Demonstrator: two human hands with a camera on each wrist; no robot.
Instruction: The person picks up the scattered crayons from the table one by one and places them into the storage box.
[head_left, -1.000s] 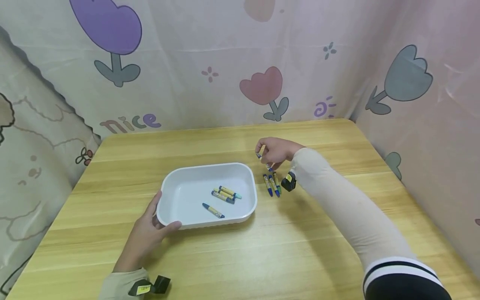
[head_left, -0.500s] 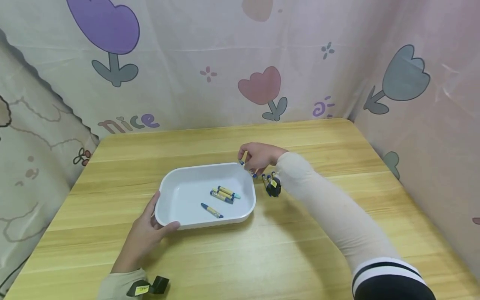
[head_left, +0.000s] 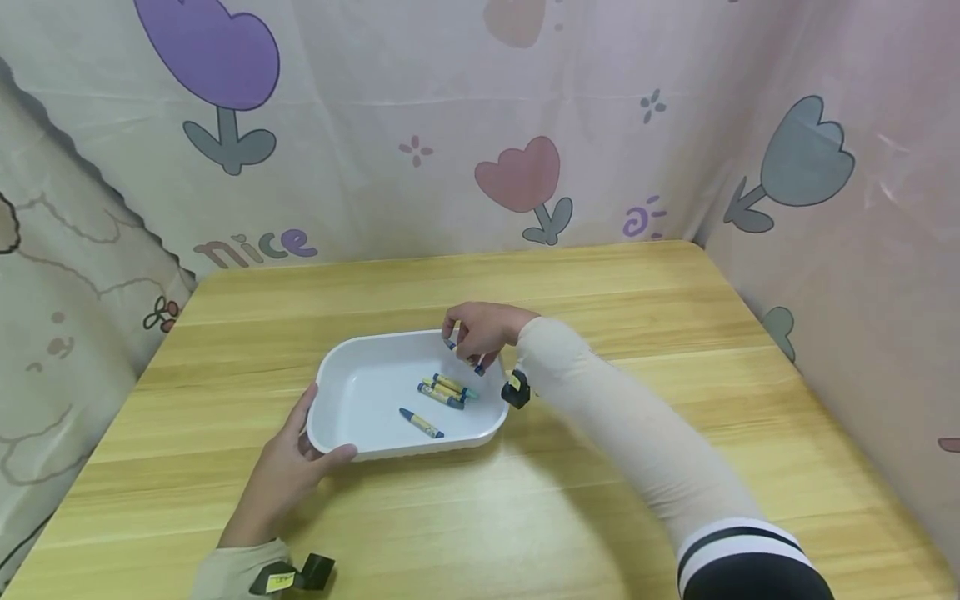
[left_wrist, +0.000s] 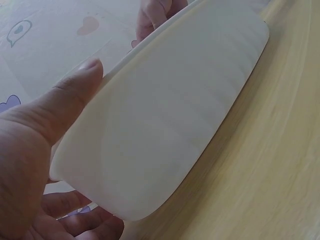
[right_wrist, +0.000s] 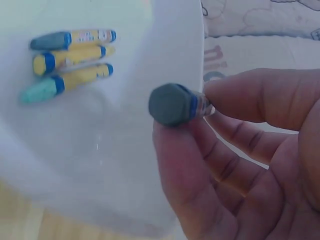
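Note:
My left hand (head_left: pixel 281 479) grips the left end of a white plastic tray (head_left: pixel 356 379), its thumb along the front rim. In the left wrist view the tray wall (left_wrist: pixel 165 115) stands between that thumb and the curled fingers. Over the tray's back right corner, my right hand (head_left: pixel 483 327) pinches a crayon between thumb and fingers. The right wrist view shows the crayon's dark grey-blue end (right_wrist: pixel 170 105). Inside the tray three crayons lie side by side, among them a light green-tipped crayon (right_wrist: pixel 65 86). A single dark-tipped crayon (head_left: pixel 422 423) lies apart from them, closer to the front rim.
The tray rests on a light wooden table (head_left: pixel 465 517). A patterned curtain (head_left: pixel 360 183) hangs behind the table and on both sides. My right sleeve (head_left: pixel 630 433) and the small black wrist device (head_left: pixel 516 389) cover the spot just right of the tray.
My right hand has carried the crayon leftward from above the tabletop to over the tray. The crayons lying right of the tray have become hidden by my arm. My left hand keeps its grip.

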